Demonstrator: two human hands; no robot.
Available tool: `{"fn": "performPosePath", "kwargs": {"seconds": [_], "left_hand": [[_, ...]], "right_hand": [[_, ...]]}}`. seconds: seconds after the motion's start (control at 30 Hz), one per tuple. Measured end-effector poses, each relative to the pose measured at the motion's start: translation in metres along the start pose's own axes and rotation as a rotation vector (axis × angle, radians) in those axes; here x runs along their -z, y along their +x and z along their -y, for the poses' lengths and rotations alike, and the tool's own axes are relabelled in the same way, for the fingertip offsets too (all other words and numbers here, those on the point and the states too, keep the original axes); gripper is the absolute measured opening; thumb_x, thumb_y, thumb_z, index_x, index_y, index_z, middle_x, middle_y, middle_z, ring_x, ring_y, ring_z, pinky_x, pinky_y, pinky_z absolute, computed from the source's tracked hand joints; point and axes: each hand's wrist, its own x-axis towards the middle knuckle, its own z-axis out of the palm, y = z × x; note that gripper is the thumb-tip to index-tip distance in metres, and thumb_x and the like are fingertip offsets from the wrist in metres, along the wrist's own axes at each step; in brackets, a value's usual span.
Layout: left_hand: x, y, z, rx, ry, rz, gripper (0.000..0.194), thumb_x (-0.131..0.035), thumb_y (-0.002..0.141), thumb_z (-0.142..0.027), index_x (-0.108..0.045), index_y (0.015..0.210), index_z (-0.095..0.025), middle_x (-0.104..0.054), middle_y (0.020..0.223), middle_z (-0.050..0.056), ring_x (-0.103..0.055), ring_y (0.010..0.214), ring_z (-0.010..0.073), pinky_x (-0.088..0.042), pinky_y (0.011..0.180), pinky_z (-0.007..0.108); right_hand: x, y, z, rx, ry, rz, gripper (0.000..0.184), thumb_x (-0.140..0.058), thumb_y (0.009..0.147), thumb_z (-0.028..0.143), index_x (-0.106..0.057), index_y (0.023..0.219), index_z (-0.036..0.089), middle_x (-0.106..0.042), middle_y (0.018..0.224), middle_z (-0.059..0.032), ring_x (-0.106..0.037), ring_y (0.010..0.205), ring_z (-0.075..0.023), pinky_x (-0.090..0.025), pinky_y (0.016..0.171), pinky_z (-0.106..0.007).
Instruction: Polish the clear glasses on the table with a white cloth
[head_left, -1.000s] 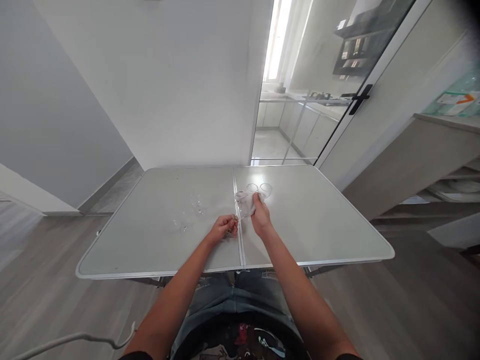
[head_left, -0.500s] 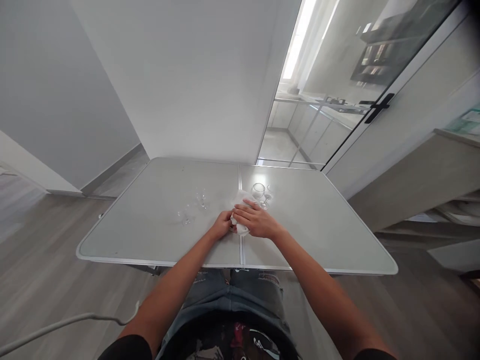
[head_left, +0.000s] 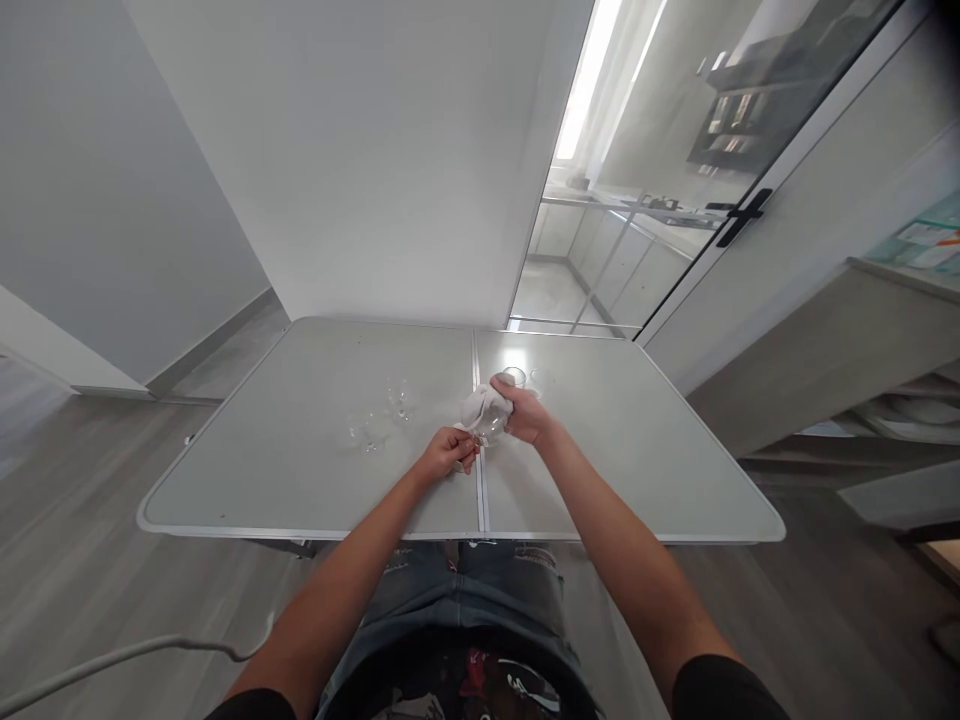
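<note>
Over the table's middle seam, a clear stemmed glass [head_left: 493, 427] is held tilted between my hands. My left hand [head_left: 448, 453] pinches it at its stem end. A white cloth [head_left: 478, 402] lies against the far side of the bowl, and my right hand [head_left: 527, 410] grips the cloth at the glass's rim. Just beyond my right hand stand a clear glass [head_left: 515, 376] and a second one [head_left: 536, 380], both partly hidden. Left of my hands are two more transparent glasses, a nearer one [head_left: 367, 432] and a farther one [head_left: 400, 398], their outlines faint.
The pale folding table [head_left: 247, 440] has a metal rim and a centre seam. A white wall [head_left: 360, 160] rises behind it. To the right are a glass door with a black handle [head_left: 745, 216] and a shelf unit [head_left: 795, 350]. A grey cable [head_left: 150, 643] hangs at lower left.
My right hand has turned from lying flat over the cloth to gripping it at the rim, so the glass bowl now shows. The view has shifted slightly.
</note>
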Motion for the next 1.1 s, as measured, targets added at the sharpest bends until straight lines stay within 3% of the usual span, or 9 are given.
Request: {"fn": "performPosePath", "kwargs": {"seconds": [0.17, 0.27, 0.37, 0.5, 0.6, 0.7, 0.77, 0.9, 1.1], "left_hand": [[0.000, 0.003, -0.006, -0.080, 0.026, -0.120, 0.046, -0.058, 0.090, -0.058, -0.061, 0.079, -0.014, -0.055, 0.057, 0.000, -0.053, 0.053, 0.0121, -0.042, 0.057, 0.025], [0.001, 0.006, -0.006, -0.128, 0.137, -0.240, 0.045, -0.057, 0.091, -0.057, -0.065, 0.083, -0.013, -0.062, 0.067, 0.004, -0.054, 0.062, 0.0133, -0.042, 0.061, 0.025], [0.003, 0.010, -0.001, -0.211, 0.218, -0.396, 0.039, -0.067, 0.086, -0.054, -0.072, 0.088, -0.015, -0.066, 0.084, 0.006, -0.056, 0.077, 0.0156, -0.044, 0.069, 0.026], [0.002, 0.011, 0.004, -0.229, 0.190, -0.411, 0.033, -0.075, 0.080, -0.048, -0.074, 0.087, -0.016, -0.066, 0.085, 0.006, -0.059, 0.080, 0.0170, -0.047, 0.074, 0.029], [0.000, 0.009, 0.002, -0.204, 0.095, -0.413, 0.038, -0.080, 0.075, -0.045, -0.070, 0.097, -0.016, -0.068, 0.089, 0.005, -0.062, 0.081, 0.0174, -0.048, 0.075, 0.028], [-0.002, 0.007, -0.001, -0.190, 0.058, -0.386, 0.043, -0.081, 0.075, -0.046, -0.064, 0.102, -0.017, -0.067, 0.092, 0.005, -0.063, 0.082, 0.0172, -0.048, 0.074, 0.026], [-0.003, 0.005, -0.003, -0.176, 0.031, -0.327, 0.047, -0.079, 0.077, -0.047, -0.061, 0.107, -0.017, -0.066, 0.090, 0.005, -0.063, 0.080, 0.0166, -0.047, 0.071, 0.025], [-0.005, 0.002, -0.006, -0.156, -0.058, -0.202, 0.058, -0.071, 0.084, -0.050, -0.048, 0.128, -0.020, -0.064, 0.086, 0.002, -0.061, 0.072, 0.0145, -0.048, 0.070, 0.026], [-0.002, 0.004, -0.007, -0.178, -0.020, -0.329, 0.060, -0.081, 0.076, -0.044, -0.048, 0.121, -0.022, -0.055, 0.080, -0.004, -0.049, 0.052, 0.0054, -0.041, 0.048, 0.018]], "right_hand": [[-0.024, -0.001, -0.048, 0.376, 0.383, -0.262, 0.033, -0.052, 0.094, 0.052, -0.066, 0.098, 0.022, -0.073, 0.100, -0.0022, -0.068, 0.097, -0.0203, -0.057, 0.082, -0.034], [-0.040, -0.003, -0.071, 0.481, 0.410, -0.350, 0.035, -0.053, 0.093, 0.053, -0.065, 0.105, 0.022, -0.072, 0.108, -0.0040, -0.066, 0.106, -0.0212, -0.056, 0.089, -0.037], [-0.049, -0.008, -0.088, 0.567, 0.342, -0.440, 0.041, -0.056, 0.091, 0.054, -0.063, 0.114, 0.022, -0.070, 0.115, -0.0046, -0.062, 0.114, -0.0211, -0.051, 0.098, -0.038], [-0.047, -0.022, -0.098, 0.551, -0.037, -0.477, 0.039, -0.059, 0.089, 0.046, -0.059, 0.120, 0.022, -0.068, 0.112, -0.0045, -0.059, 0.112, -0.0216, -0.046, 0.101, -0.037], [-0.037, -0.034, -0.092, 0.542, -0.561, -0.368, 0.032, -0.056, 0.087, 0.030, -0.056, 0.118, 0.023, -0.065, 0.102, -0.0042, -0.058, 0.101, -0.0224, -0.042, 0.102, -0.042], [-0.027, -0.041, -0.077, 0.558, -1.090, -0.261, 0.034, -0.049, 0.081, 0.015, -0.054, 0.114, 0.022, -0.062, 0.096, -0.0044, -0.056, 0.095, -0.0231, -0.029, 0.111, -0.052], [-0.023, -0.043, -0.068, 0.574, -1.304, -0.242, 0.032, -0.046, 0.079, 0.011, -0.053, 0.109, 0.021, -0.062, 0.096, -0.0056, -0.056, 0.095, -0.0236, -0.027, 0.111, -0.052], [-0.016, -0.045, -0.056, 0.559, -1.419, -0.205, 0.022, -0.044, 0.080, 0.010, -0.050, 0.097, 0.022, -0.061, 0.088, -0.0040, -0.056, 0.086, -0.0217, -0.040, 0.089, -0.036], [-0.007, -0.056, -0.050, 0.583, -1.496, -0.209, 0.027, -0.046, 0.074, 0.005, -0.052, 0.095, 0.022, -0.059, 0.091, -0.0040, -0.053, 0.088, -0.0213, -0.035, 0.085, -0.034]]}}
